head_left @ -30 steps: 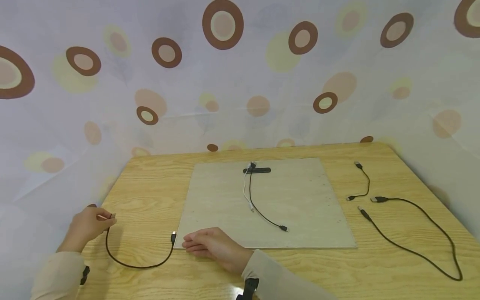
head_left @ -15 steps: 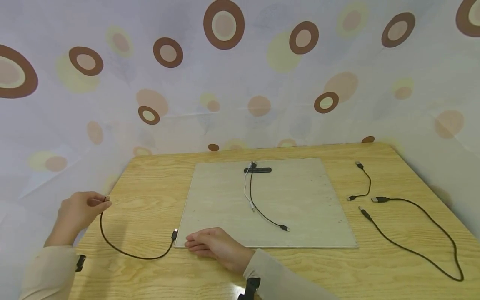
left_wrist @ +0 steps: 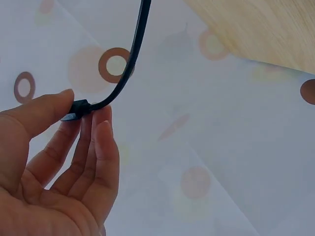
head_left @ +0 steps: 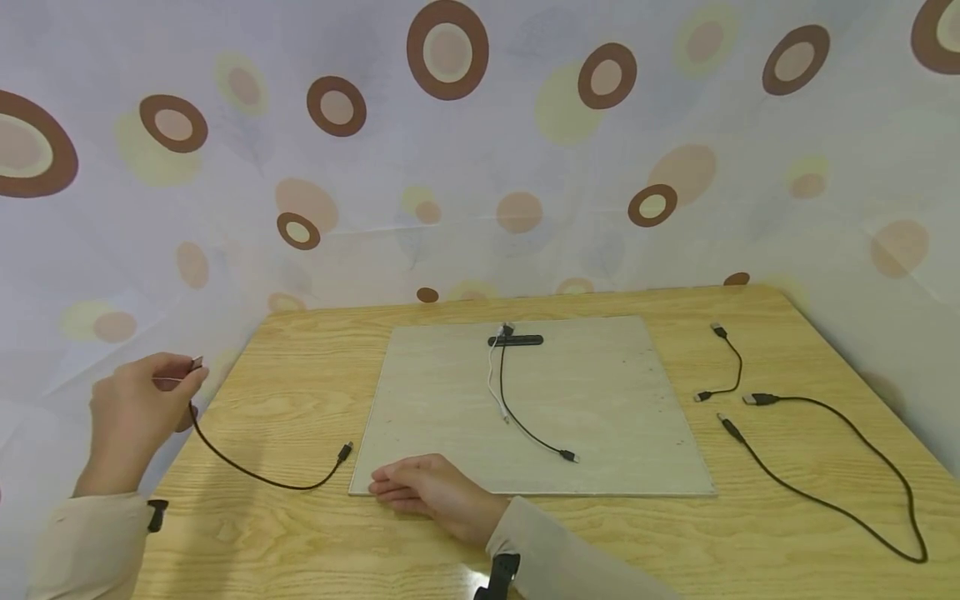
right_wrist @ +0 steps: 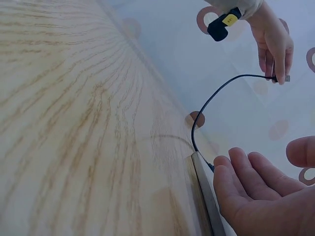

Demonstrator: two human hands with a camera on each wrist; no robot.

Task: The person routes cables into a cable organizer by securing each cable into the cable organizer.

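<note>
My left hand (head_left: 138, 408) pinches the USB plug (left_wrist: 78, 109) of a black USB cable (head_left: 262, 478) between thumb and fingertips, raised at the table's left edge. From there the cable sags in a curve to the right. Its other plug (head_left: 345, 452) hangs beside the left edge of a pale board (head_left: 600, 392). On the board's front left corner lies my right hand (head_left: 438, 496), fingers extended and together, holding nothing. The right wrist view shows that hand (right_wrist: 266, 196) with slightly bent, loose fingers near the board's edge.
On the board a white cable (head_left: 491, 375) and a black cable (head_left: 517, 421) meet at a black strip (head_left: 528, 340). To the right lie a short black cable (head_left: 738, 365) and a longer black one (head_left: 900, 483). Patterned cloth (head_left: 480, 167) encloses the table's back and sides.
My left hand has risen and moved left and away from me with the cable's plug. The cable's loop has lifted and its free end has tilted. My right hand is nearly still.
</note>
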